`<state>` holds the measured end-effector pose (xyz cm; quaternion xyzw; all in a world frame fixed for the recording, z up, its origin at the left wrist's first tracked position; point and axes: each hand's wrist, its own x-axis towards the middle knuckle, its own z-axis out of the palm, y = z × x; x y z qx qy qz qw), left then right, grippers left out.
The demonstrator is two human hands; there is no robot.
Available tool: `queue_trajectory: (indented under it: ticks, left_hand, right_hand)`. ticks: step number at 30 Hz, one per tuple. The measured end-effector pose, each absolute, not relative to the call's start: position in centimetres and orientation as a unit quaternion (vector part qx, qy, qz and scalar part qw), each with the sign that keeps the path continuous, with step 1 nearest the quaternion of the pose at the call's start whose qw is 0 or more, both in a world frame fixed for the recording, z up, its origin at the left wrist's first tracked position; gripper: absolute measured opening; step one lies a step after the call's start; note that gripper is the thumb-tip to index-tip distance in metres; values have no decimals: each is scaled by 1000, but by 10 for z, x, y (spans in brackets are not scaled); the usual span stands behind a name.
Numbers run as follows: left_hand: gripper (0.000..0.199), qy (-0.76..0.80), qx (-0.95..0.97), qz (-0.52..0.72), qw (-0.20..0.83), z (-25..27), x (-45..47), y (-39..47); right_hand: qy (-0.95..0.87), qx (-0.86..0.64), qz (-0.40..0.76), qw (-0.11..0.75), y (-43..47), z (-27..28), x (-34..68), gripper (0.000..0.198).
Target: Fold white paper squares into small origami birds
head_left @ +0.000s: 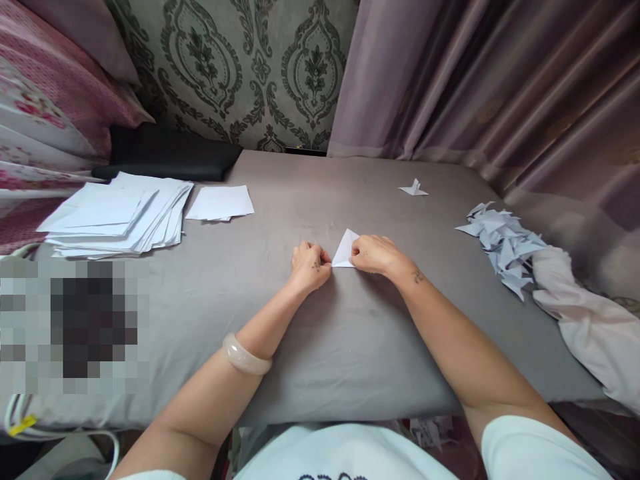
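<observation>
The folded paper point(343, 253) lay between your two hands on the grey cloth point(350, 340), near the middle of the covered surface. Your left hand point(311, 265) was at its near left corner, fingers curled and the thumb and forefinger drawn together right at the tip; you could not have told from this view whether they pinched that corner or only pressed it. Your right hand point(376, 255) lay over the paper's right side, its fingers bent and bunched, the thumb and forefinger pinching the sheet there and hiding that part.

What showed of the paper was triangular. Its sharp point aimed away from you, toward the patterned wall point(250, 67), leaning slightly to your right of the left corner. The near edge ran across in front of you, from one hand to the other, and the left edge sloped up from your left fingertips to the peak. Its long axis could not be told, as your right hand covered the rest.

Well apart, to the far right, stood a single folded figure point(414, 189); a heap of folded pieces point(503, 241) lay farther right.
</observation>
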<state>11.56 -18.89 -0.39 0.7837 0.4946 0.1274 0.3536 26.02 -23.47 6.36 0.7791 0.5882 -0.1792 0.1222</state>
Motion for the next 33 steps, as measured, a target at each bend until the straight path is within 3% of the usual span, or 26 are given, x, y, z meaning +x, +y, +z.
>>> queue_trajectory:
  ticks: [6,11,15,22,25,27,29,33]
  left_hand:
    - [20,459,771,214,386,-6,112,-186]
    - [28,241,845,322,353,-10,116,-198]
    - [32,160,911,260,276,-20,117,-202]
    - [34,157,960,158,170,-15,112,-205]
    - [34,165,965,133,157,-8,111,-208]
    - [35,170,965,124,156,-6,111,-209]
    - [36,171,964,119,162,-5,111,-208]
    - [40,164,964,117,173,-6,111,-207]
  right_hand:
    - [590,781,-165,124,-237,63,256,22]
    - [587,785,-156,122,-236,60,255,22]
    - [586,787,-157,112,-235,56,256,19]
    - [596,785,-157,66,-240,59,260,14]
    - [614,780,-116,-37,-255,56,264,21]
    - [575,782,-30,-239,-272,46,268,24]
    - [498,794,14,-349,-289,30,270,21]
    - [447,814,-46,-367,-313,-2,269,17]
